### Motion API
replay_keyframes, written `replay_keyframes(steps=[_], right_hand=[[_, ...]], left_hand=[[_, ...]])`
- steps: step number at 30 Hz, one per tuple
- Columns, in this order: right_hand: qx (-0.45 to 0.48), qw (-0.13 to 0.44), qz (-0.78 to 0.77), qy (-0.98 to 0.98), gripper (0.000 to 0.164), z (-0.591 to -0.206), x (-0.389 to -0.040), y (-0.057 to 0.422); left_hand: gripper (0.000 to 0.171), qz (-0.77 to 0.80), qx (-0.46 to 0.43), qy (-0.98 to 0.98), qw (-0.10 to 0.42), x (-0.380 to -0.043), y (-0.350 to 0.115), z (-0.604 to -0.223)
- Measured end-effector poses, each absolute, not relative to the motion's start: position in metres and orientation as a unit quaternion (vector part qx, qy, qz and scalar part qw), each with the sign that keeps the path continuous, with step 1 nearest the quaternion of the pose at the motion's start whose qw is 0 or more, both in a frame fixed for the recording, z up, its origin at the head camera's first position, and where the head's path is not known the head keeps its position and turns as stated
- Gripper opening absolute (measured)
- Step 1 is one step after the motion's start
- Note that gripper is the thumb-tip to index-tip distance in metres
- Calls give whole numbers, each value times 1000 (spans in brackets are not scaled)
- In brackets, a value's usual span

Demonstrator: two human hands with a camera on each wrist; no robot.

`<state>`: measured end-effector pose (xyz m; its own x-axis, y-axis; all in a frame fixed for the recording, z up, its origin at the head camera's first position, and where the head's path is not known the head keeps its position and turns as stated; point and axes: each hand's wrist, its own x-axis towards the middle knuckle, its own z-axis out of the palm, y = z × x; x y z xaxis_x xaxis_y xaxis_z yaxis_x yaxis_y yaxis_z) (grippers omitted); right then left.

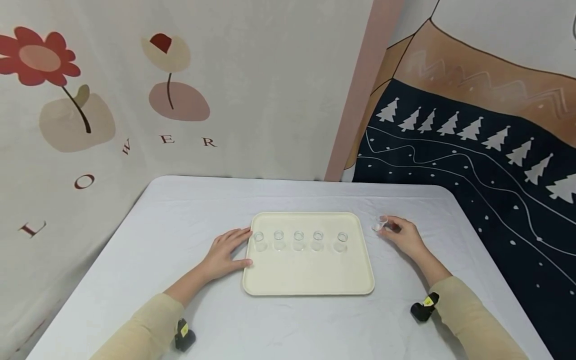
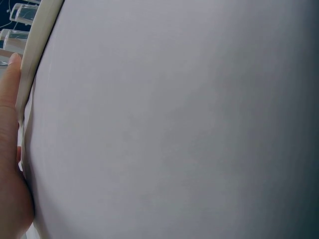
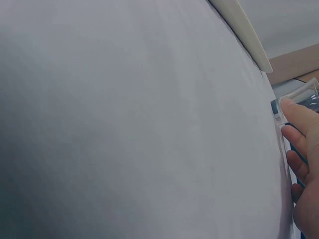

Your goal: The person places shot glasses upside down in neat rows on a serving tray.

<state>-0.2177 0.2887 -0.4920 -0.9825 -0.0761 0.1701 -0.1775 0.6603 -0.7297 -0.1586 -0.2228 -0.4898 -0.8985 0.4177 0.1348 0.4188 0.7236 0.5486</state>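
A cream tray (image 1: 310, 280) lies on the table with several small clear glasses (image 1: 298, 242) in a row across its upper half. My left hand (image 1: 226, 255) rests at the tray's left edge, fingers and thumb spread and fairly straight, the tips touching the rim. In the left wrist view a finger (image 2: 9, 94) stretches along the tray's side, near two of the glasses. Off the tray's right side, my right hand (image 1: 403, 237) pinches another small clear glass (image 1: 380, 222) between thumb and fingers. That glass looks tilted, low over the cloth; whether it touches cannot be told.
A white cloth (image 1: 202, 310) covers the table, slightly creased. Behind stand a pale curtain (image 1: 270, 90) with flower prints and, at the right, a dark hanging (image 1: 450, 165) with white trees. Black wrist cameras (image 1: 424, 308) sit by both sleeves.
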Motion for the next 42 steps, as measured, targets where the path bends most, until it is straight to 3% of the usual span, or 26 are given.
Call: replay_keyframes(steps=[29, 42], right_hand=[[34, 65, 439, -896, 26, -478, -202, 284], [88, 107, 432, -891, 25, -466, -187, 279]], left_hand=[[82, -296, -226, -928, 3, -159, -224, -493], [81, -292, -230, -928, 12, -160, -223, -494]])
